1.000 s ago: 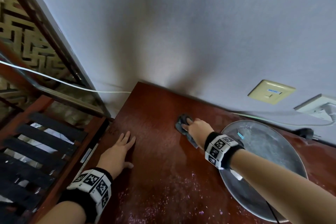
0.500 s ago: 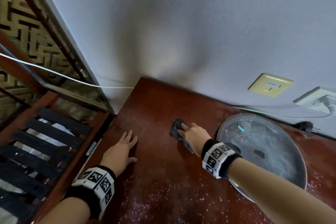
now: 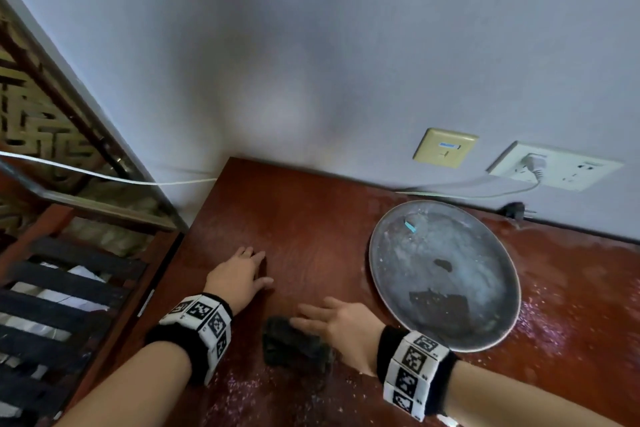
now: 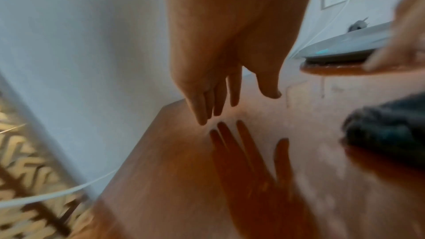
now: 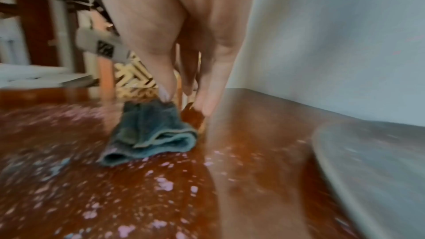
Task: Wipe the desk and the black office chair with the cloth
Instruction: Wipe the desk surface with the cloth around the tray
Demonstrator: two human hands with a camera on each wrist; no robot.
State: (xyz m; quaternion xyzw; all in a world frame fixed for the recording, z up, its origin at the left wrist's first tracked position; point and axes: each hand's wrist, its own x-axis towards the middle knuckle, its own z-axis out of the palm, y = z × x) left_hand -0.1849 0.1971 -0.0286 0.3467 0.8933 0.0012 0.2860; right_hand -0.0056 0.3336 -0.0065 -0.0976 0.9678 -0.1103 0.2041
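One crumpled dark teal terry cloth (image 3: 294, 345) is lying on the glossy reddish wooden desk (image 3: 311, 218), near its front edge.
Right hand (image 3: 343, 324) is touching the cloth with straightened fingers, thumb tip on the fabric; versus 0.5 s ago, cloth and hand are sitting nearer the person. Left hand (image 3: 239, 276) is resting flat, fingers extended. Round dull grey metal tray (image 3: 388, 270) is lying beside them, dusty; pale flecks are speckling the desk. No legible writing.
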